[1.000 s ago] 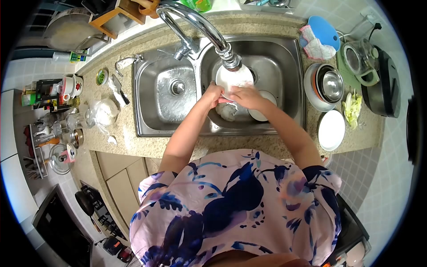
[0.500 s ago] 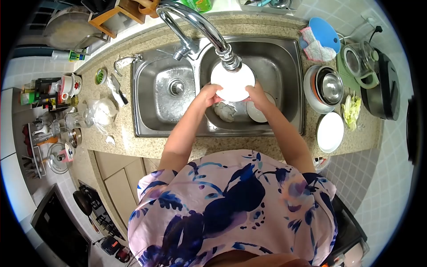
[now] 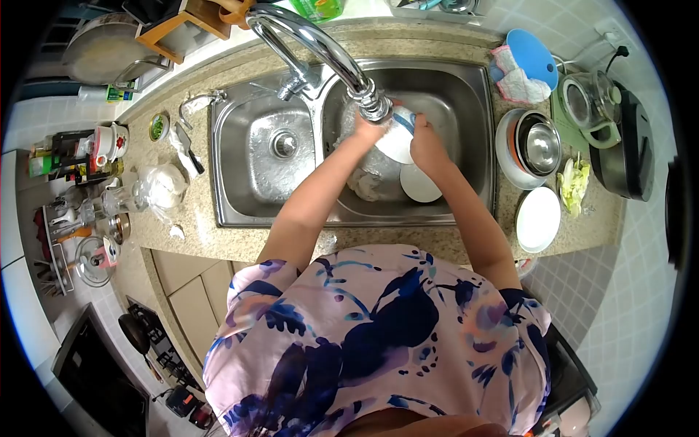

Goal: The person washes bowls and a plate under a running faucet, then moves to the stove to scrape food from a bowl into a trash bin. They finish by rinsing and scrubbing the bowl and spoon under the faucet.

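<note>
A white plate point(image 3: 397, 144) with blue marking at its far edge is held tilted under the tap point(image 3: 375, 105) over the right sink basin. My left hand point(image 3: 372, 131) grips its left side, partly covered by the tap head. Closed on the right edge is my right hand point(image 3: 428, 142), thumb and fingers pinching the rim. Below it, a second white dish point(image 3: 421, 183) lies on the basin floor. A pale, crumpled cloth or sponge-like thing point(image 3: 364, 185) sits left of that dish; I cannot make out which.
The left sink basin point(image 3: 255, 156) has a drain. On the right counter are nested metal bowls point(image 3: 540, 142), a white dish point(image 3: 539, 218), leafy vegetables point(image 3: 575, 182) and a blue basin point(image 3: 530, 58) with a cloth. A knife point(image 3: 191, 151) and a plastic bag point(image 3: 166, 186) lie left.
The plate has been tilted and turned, so its blue-marked edge shows. My left hand has moved up and right, under the tap head; my right hand has shifted slightly up along the rim.
</note>
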A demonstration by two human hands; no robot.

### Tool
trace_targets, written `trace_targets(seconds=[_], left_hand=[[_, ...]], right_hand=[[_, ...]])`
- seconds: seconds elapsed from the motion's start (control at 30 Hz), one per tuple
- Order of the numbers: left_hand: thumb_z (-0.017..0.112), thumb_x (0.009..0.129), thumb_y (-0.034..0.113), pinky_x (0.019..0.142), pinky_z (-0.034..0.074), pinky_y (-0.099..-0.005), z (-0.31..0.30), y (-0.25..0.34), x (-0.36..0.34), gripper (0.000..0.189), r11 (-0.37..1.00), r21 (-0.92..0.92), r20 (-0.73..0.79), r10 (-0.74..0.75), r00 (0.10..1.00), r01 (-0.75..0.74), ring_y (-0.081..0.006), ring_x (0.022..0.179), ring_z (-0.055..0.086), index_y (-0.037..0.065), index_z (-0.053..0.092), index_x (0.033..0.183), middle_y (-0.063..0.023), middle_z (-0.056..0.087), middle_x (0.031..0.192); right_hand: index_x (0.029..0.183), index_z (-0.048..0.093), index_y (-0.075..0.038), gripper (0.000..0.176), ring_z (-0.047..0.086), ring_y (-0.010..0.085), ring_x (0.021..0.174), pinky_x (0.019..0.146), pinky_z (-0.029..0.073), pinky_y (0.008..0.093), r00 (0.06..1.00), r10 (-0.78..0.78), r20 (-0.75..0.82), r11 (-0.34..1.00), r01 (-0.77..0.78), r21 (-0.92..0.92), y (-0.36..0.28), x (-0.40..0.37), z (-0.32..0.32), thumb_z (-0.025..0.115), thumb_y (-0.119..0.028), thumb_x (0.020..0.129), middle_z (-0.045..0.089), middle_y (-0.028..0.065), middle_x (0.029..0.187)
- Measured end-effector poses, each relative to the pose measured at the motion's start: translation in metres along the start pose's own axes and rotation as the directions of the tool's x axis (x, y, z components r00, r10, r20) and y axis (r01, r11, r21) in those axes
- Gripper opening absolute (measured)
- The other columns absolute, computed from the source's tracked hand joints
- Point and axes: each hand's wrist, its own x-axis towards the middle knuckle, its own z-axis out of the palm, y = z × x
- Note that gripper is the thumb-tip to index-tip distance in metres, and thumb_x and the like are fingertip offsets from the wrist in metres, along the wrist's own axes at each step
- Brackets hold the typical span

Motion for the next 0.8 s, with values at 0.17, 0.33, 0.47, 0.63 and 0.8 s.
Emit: trace_targets(seconds=[0.17,0.33,0.47,0.63,0.8], left_hand=[[0.063,0.069,0.01,0.078,0.047,-0.0345,-0.004,0.034,-0.001,0.022,0.773,0.508,0.121,0.373,0.92,-0.38,-0.0252,0.086,0.06,0.015,0.063,0.09,-0.0052,0.064,0.088],[0.056,0.08,0.008,0.077,0.053,-0.0399,-0.035,0.026,-0.036,0.03,0.515,-0.524,0.306,-0.629,0.714,0.678,-0.0282,0.1,0.058,0.001,0.053,0.109,-0.0141,0.059,0.103],[0.044,0.078,-0.006,0.084,0.053,-0.0466,-0.026,0.045,-0.073,0.053,0.208,-0.715,0.482,-0.544,0.686,0.667,-0.0377,0.11,0.05,-0.003,0.03,0.129,-0.0219,0.043,0.124],[0.04,0.076,-0.007,0.075,0.057,-0.043,-0.016,0.068,-0.07,0.059,0.553,-0.662,0.09,-0.611,0.787,0.505,-0.0355,0.107,0.051,0.003,0.025,0.132,-0.022,0.042,0.122],[0.045,0.076,-0.001,0.057,0.054,-0.0381,-0.037,0.053,-0.082,0.053,0.877,-0.169,-0.131,-0.473,0.871,0.45,-0.0336,0.087,0.061,-0.005,0.026,0.125,-0.0301,0.05,0.108]], right_hand=[[0.126,0.033,0.002,0.053,0.057,0.0422,0.09,0.068,0.052,0.0445,0.976,0.131,0.171,0.981,-0.152,0.118,0.008,0.015,-0.002,0.039,0.003,0.073,0.051,0.0317,0.108],[0.125,0.039,0.002,0.057,0.061,0.0291,0.089,0.053,0.056,0.0349,0.878,0.22,0.424,0.517,-0.474,0.713,0.03,0.011,-0.005,0.048,-0.006,0.069,0.056,0.015,0.106],[0.121,0.045,-0.002,0.049,0.062,0.0258,0.089,0.053,0.055,0.0324,0.875,0.213,0.435,0.417,-0.484,0.769,0.049,0.016,0.024,0.052,-0.011,0.073,0.059,0.0138,0.103],[0.111,0.052,-0.004,0.038,0.061,0.0215,0.088,0.071,0.053,0.0333,0.803,-0.042,0.595,-0.309,-0.576,0.756,0.033,-0.002,0.115,0.061,-0.027,0.082,0.061,0.0103,0.098],[0.111,0.054,-0.003,0.037,0.061,0.0201,0.085,0.066,0.052,0.0317,0.8,0.085,0.594,-0.216,-0.567,0.795,0.057,0.023,0.159,0.061,-0.026,0.083,0.061,0.009,0.1]])
